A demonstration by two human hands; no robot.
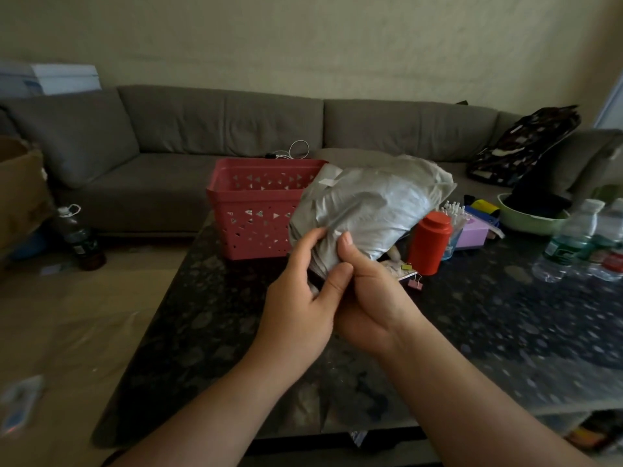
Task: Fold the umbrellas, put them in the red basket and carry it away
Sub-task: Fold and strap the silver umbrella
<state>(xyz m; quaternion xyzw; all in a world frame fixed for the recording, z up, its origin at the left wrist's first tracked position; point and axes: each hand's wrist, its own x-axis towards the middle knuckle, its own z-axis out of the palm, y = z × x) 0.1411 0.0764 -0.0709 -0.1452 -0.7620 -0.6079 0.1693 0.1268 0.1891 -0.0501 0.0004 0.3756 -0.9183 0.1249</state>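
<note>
Both hands' fingers [317,237] wrap the umbrella [367,203].

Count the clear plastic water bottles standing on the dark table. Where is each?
3, clustered at the table's right edge: one with a green label, and two with red labels beside it, cut by the frame; more may be hidden.

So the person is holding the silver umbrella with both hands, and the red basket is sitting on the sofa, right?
Not quite. The head view shows both hands, left hand and right hand, gripping the silver umbrella, but the red basket sits on the dark table in front of the sofa, not on it.
</note>
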